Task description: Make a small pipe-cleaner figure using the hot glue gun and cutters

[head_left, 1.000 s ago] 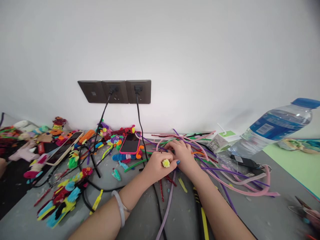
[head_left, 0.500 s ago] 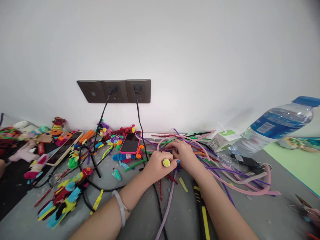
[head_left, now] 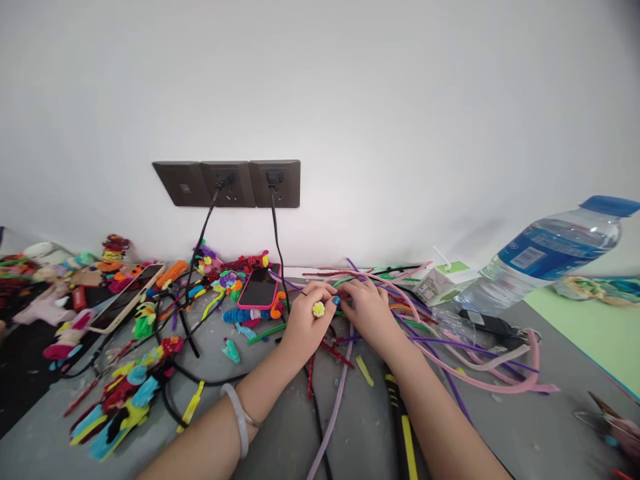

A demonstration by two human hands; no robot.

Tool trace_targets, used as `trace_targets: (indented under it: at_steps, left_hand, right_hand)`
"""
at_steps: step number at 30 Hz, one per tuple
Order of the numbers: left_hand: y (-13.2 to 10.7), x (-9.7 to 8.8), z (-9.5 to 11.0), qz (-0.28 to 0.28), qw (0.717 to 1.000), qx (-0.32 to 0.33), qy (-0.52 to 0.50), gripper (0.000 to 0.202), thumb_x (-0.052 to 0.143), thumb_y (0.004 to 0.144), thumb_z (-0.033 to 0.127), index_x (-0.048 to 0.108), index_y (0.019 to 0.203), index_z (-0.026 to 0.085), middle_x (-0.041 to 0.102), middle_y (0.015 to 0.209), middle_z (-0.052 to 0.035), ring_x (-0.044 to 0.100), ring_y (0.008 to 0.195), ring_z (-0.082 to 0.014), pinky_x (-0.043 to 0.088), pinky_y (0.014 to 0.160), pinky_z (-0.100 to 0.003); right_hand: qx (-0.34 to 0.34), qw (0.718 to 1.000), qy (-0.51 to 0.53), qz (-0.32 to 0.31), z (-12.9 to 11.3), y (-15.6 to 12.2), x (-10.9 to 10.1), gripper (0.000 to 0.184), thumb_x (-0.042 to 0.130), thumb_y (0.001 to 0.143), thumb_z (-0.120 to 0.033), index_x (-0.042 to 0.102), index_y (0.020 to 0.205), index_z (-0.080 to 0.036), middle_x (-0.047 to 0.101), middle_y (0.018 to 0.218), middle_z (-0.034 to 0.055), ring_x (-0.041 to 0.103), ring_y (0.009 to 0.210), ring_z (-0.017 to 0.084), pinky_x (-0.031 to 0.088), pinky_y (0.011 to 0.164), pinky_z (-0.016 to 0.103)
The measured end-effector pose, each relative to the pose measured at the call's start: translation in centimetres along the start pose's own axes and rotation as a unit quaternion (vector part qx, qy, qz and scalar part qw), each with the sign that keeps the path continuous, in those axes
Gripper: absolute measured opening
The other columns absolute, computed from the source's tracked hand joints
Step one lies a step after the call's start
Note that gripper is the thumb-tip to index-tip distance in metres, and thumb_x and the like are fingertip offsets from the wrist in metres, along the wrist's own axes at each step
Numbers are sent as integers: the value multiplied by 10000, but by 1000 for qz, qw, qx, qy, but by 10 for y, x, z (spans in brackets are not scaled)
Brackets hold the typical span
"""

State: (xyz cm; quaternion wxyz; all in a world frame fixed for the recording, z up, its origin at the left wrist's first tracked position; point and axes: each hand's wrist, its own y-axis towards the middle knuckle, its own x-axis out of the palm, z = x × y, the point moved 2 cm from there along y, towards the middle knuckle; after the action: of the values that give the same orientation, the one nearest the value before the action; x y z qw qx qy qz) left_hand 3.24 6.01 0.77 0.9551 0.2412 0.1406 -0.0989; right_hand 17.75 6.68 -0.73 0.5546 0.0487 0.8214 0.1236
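Observation:
My left hand (head_left: 309,320), with a bracelet at its wrist, is closed over the pile of pipe cleaners. A small fluffy yellow pipe-cleaner piece (head_left: 319,309) sticks up between its thumb and forefinger. Close beside it, my right hand (head_left: 367,310) has its fingers curled down among the stems, with fingertips mostly hidden. Whether it grips anything is unclear. Red pipe cleaners (head_left: 338,353) lie just below the hands, and a lilac stem (head_left: 336,407) runs towards me. Pink stems (head_left: 493,380) and purple stems (head_left: 453,387) spread to the right.
Left are a pink-cased phone (head_left: 259,288), a second phone (head_left: 127,297), several pipe-cleaner figures (head_left: 125,400) and black cables (head_left: 280,253). A yellow-and-black tool handle (head_left: 403,420) lies by my right forearm. Rightward stand a drink carton (head_left: 440,283), a tilted water bottle (head_left: 545,253) and keys (head_left: 493,325).
My left hand has turned and shifted slightly left and up, its fingers reaching further forward, carrying the yellow piece with it. The right hand stays nearly in place. The red stems below have shifted slightly.

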Motion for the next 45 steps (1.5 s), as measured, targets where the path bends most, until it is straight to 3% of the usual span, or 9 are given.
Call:
trace_targets:
  at_steps: [7,15,22,25,30,37,39,42,45]
  left_hand:
    - [0,3,-12,-14,999,-33,32,146,450,918,182,548,811,195,661,1067,-96,618,1047,-218,465,929,-347]
    - [0,3,-12,-8,998,-44,49,144,458,912,181,548,802,192,661,1046,-94,623,1039,-221,468,924,-350]
    - [1,2,-10,-3,998,-36,42,171,460,893,170,502,729,196,641,1101,-99,617,1077,-223,460,933,-344]
    - [1,3,-10,-26,998,-52,38,195,450,900,186,503,713,204,676,1061,-88,631,1069,-230,461,915,-349]
    - [-1,5,-9,-63,994,-77,42,209,456,903,201,541,713,210,725,1073,-79,645,1072,-250,459,915,-371]
    - [-1,1,-7,-34,997,-69,8,131,471,919,230,599,908,202,702,948,-59,653,905,-214,469,811,-320]
    - [-2,2,-7,-31,997,-66,-27,150,475,928,243,592,1013,203,690,976,-60,647,920,-206,469,830,-310]
    - [-3,2,-10,-13,995,-56,-79,208,493,937,273,552,1126,211,672,1030,-60,631,966,-198,464,861,-297]
    - [-4,1,-12,27,992,-63,-110,193,501,947,335,541,1088,210,648,971,-46,615,907,-185,468,816,-282]
  right_hand:
    - [57,998,10,3,-1,2,1,217,536,758,-98,709,787,-225,708,785,31,572,855,248,297,828,394]
    - [30,999,19,2,0,0,2,167,547,805,-162,691,753,-228,688,825,41,558,874,259,309,862,433]
    - [40,987,84,129,-4,3,-8,108,533,818,-180,632,796,-218,685,857,46,563,920,264,317,928,447]
    - [21,958,182,219,-6,3,-24,97,522,848,-200,615,847,-224,670,851,39,564,868,246,375,861,409]
    - [-38,876,328,351,-13,-2,-45,63,548,896,-220,607,872,-216,608,866,40,573,853,207,434,752,334]
    - [29,805,511,300,-11,-1,-39,122,593,915,-335,580,906,-214,619,716,0,591,665,157,464,643,283]
    - [12,822,515,241,-12,1,-35,114,591,914,-329,589,920,-215,644,716,6,613,667,165,476,645,288]
    - [-46,889,432,144,-17,3,-29,64,607,882,-276,634,873,-218,680,790,31,620,726,187,478,670,305]
    - [-98,927,351,90,-21,3,-24,83,577,876,-207,658,866,-225,694,881,50,621,830,213,479,719,321]
